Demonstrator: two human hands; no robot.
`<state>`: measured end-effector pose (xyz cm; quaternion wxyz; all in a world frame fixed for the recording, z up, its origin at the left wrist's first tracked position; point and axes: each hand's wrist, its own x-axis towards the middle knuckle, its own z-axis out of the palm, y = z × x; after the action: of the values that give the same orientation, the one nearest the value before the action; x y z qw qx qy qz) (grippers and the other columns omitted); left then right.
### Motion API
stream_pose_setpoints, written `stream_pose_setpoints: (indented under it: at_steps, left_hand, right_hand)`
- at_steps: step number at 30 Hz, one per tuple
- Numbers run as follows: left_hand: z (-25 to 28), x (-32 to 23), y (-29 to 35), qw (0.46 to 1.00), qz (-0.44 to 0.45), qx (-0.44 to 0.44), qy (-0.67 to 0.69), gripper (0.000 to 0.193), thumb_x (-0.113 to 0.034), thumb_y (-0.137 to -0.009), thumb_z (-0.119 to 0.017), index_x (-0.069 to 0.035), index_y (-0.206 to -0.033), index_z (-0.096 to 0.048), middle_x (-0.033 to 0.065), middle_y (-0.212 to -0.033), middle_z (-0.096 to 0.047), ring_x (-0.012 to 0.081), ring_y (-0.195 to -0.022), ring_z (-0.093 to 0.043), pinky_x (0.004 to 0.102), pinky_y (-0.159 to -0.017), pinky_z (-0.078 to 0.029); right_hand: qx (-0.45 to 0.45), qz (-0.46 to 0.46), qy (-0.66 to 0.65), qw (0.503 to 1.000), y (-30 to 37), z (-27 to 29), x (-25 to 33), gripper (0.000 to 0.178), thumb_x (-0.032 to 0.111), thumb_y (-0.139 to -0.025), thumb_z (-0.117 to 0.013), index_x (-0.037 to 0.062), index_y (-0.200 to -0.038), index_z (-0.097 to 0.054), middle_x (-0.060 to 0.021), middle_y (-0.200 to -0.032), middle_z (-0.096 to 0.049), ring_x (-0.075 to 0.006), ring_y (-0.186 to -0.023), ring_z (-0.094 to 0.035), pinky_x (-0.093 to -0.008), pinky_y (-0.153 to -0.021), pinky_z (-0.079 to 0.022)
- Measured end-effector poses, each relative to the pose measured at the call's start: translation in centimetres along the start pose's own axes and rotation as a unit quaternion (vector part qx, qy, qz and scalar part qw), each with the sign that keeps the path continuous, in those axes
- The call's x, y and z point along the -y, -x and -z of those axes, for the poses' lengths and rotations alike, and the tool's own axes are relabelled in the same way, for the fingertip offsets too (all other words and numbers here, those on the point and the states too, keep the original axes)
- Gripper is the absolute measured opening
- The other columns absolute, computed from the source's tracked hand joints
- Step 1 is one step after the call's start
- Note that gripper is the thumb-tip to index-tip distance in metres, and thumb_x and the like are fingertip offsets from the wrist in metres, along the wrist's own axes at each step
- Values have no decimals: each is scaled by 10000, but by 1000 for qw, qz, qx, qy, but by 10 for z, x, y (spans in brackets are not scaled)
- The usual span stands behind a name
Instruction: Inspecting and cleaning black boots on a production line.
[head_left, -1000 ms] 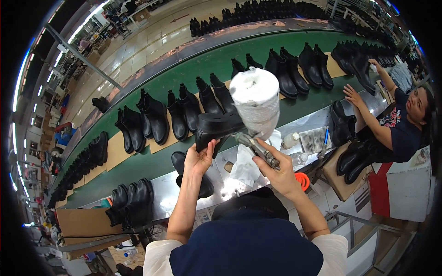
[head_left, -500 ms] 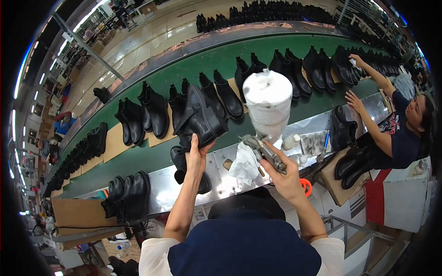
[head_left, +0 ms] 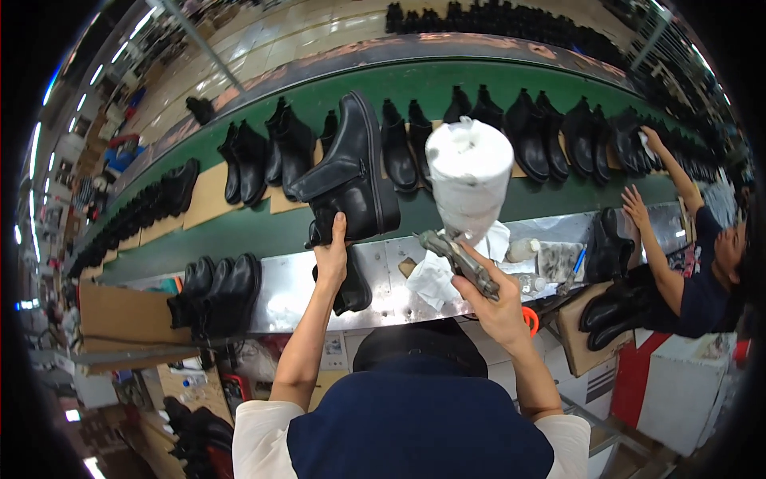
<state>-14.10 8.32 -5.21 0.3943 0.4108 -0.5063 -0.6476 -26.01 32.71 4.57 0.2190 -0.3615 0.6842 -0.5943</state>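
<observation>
My left hand (head_left: 331, 257) grips a black ankle boot (head_left: 356, 172) near its top opening, thumb across the leather. The boot is lifted with its toe pointing up and away, its sole facing right. A worn grey metal spray gun (head_left: 456, 260) is in my right hand (head_left: 493, 302), its narrow front end pointing left toward the boot without touching it. Another black boot (head_left: 355, 283) stands on the metal ledge behind my left hand. Beyond the spray gun rises a big white plastic-wrapped roll (head_left: 469, 172), with a crumpled white cloth (head_left: 437, 279) in front of it.
Black boots (head_left: 247, 164) line cardboard sheets on the green conveyor (head_left: 319, 254). More boots (head_left: 227, 299) stand left on the metal ledge (head_left: 287, 295). Small bottles (head_left: 523, 249) and a dark-stained pad (head_left: 558, 259) lie right. A co-worker's hand (head_left: 636, 206) reaches over the conveyor at far right.
My left hand has tipped the boot more upright, toe now up and its side turned toward me. The spray gun stays at much the same place. The whole view has shifted slightly.
</observation>
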Motion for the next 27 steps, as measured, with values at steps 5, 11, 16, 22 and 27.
stream_pose_setpoints:
  at_steps: [5, 11, 16, 22, 27]
  left_hand:
    - [68, -33, 4, 959, -208, -98, -167, 329, -270, -859, -660, 54, -915, -637, 45, -880, -634, 109, -772, -542, 300, -691, -468]
    - [191, -16, 30, 814, -99, -221, -528, 399, -315, -845, -635, 63, -971, -625, 214, -769, -648, 300, -716, -657, 346, -668, -494]
    - [273, 134, 77, 895, 67, -256, -359, 392, -224, -774, -727, 43, -1041, -621, 86, -899, -662, 182, -818, -601, 296, -762, -463]
    - [83, 98, 110, 887, 51, -79, -452, 1063, -516, -586, -794, 139, -1291, -340, 319, -1231, -449, 391, -1191, -430, 417, -990, -354]
    - [86, 101, 57, 984, -69, -101, -128, 576, -294, -828, -660, 77, -1211, -444, 176, -1134, -558, 280, -845, -634, 369, -702, -540]
  right_hand:
    - [37, -71, -10, 997, 12, 4, -18, 454, 42, -821, -657, -11, -1249, -516, -78, -955, -660, -63, -786, -561, -212, -724, -454]
    - [9, -110, -110, 988, 9, 0, -28, 429, 46, -854, -627, -51, -1251, -493, -72, -989, -636, -103, -896, -569, -239, -821, -453]
    - [41, -108, -129, 985, 3, -3, -32, 440, 59, -858, -631, -49, -1259, -486, -75, -1015, -627, -105, -911, -562, -243, -829, -448]
    - [29, -128, -107, 986, 3, -2, -39, 437, 70, -860, -633, -60, -1251, -489, -71, -1016, -626, -103, -913, -558, -236, -834, -440]
    - [41, -95, -102, 989, 6, -2, -40, 298, 45, -878, -583, -58, -1154, -538, -87, -979, -641, -126, -907, -586, -260, -804, -462]
